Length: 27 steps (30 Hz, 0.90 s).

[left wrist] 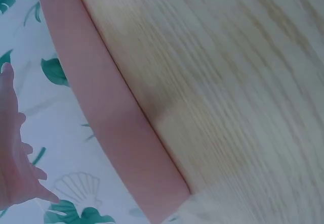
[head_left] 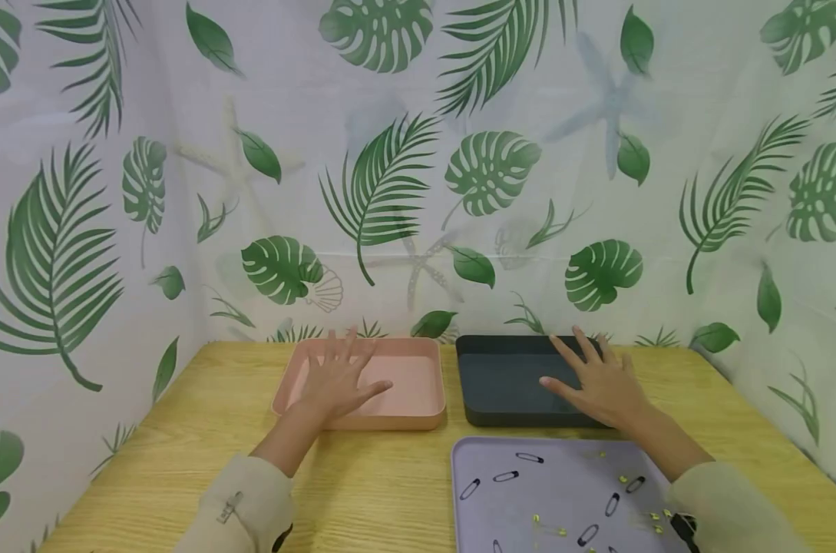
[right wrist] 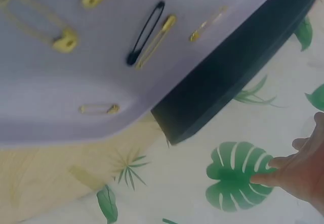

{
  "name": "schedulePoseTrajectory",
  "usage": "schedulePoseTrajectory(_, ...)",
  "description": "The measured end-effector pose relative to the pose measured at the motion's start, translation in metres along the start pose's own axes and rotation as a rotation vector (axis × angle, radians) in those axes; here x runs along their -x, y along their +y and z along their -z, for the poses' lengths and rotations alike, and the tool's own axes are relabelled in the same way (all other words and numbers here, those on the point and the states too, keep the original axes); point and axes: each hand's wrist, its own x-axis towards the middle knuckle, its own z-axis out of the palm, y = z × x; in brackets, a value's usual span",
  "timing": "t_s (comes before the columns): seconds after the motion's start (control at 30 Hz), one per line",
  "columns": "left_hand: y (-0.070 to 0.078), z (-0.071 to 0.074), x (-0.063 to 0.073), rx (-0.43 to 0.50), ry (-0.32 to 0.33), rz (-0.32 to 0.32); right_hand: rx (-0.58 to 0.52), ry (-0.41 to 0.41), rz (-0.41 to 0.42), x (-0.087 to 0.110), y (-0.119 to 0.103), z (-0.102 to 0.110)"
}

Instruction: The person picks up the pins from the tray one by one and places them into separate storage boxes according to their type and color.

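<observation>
My left hand [head_left: 338, 384] is spread over the pink tray [head_left: 407, 384], fingers straight and holding nothing. Over the right part of the dark tray [head_left: 500, 384], my right hand [head_left: 600, 384] is likewise spread, its fingers apart and nothing in them. Nearer to me lies a lavender tray [head_left: 514, 507] with several black safety pins [head_left: 588, 534] and small gold safety pins [head_left: 536, 519] scattered in it. The right forearm crosses its far right corner. In the right wrist view, a black safety pin [right wrist: 146, 33] lies alongside a gold one.
All three trays stand on a wooden table [head_left: 369, 491], the pink and dark ones side by side at its back edge. A white cloth with green leaf prints [head_left: 418, 192] hangs behind the table and along both sides.
</observation>
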Motion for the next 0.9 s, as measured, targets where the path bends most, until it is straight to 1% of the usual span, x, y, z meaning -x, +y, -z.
schedulePoseTrajectory(0.13, 0.014, 0.004, 0.004, 0.034, 0.024, -0.035, 0.023, 0.031, 0.024, 0.011, 0.005, 0.011)
schedulePoseTrajectory(0.2, 0.023, 0.005, 0.007, 0.024, 0.031, -0.051, 0.035, 0.038, 0.039, 0.018, 0.009, 0.016)
schedulePoseTrajectory(0.33, 0.043, 0.002, 0.015, -0.007, 0.035, -0.087, 0.017, 0.065, 0.050, 0.035, 0.017, 0.024)
schedulePoseTrajectory(0.37, 0.049, 0.002, 0.017, 0.006, 0.035, -0.097, 0.008, 0.065, 0.048, 0.040, 0.019, 0.025)
schedulePoseTrajectory(0.5, 0.071, -0.003, 0.027, 0.063, 0.019, -0.147, -0.060, 0.046, 0.031, 0.060, 0.029, 0.029)
schedulePoseTrajectory(0.63, 0.090, -0.008, 0.039, 0.140, 0.002, -0.198, -0.195, 0.002, 0.007, 0.082, 0.039, 0.029)
schedulePoseTrajectory(0.7, 0.098, -0.009, 0.044, 0.207, -0.029, -0.204, -0.254, -0.028, -0.024, 0.092, 0.044, 0.028)
schedulePoseTrajectory(0.77, 0.105, -0.010, 0.048, 0.307, -0.077, -0.180, -0.293, -0.061, -0.064, 0.102, 0.049, 0.027)
schedulePoseTrajectory(0.83, 0.112, -0.012, 0.052, 0.451, -0.140, -0.136, -0.315, -0.112, -0.110, 0.111, 0.054, 0.025)
schedulePoseTrajectory(0.87, 0.114, -0.013, 0.054, 0.544, -0.177, -0.109, -0.329, -0.145, -0.143, 0.115, 0.056, 0.025)
schedulePoseTrajectory(0.9, 0.116, -0.015, 0.055, 0.647, -0.223, -0.067, -0.334, -0.181, -0.176, 0.118, 0.059, 0.025)
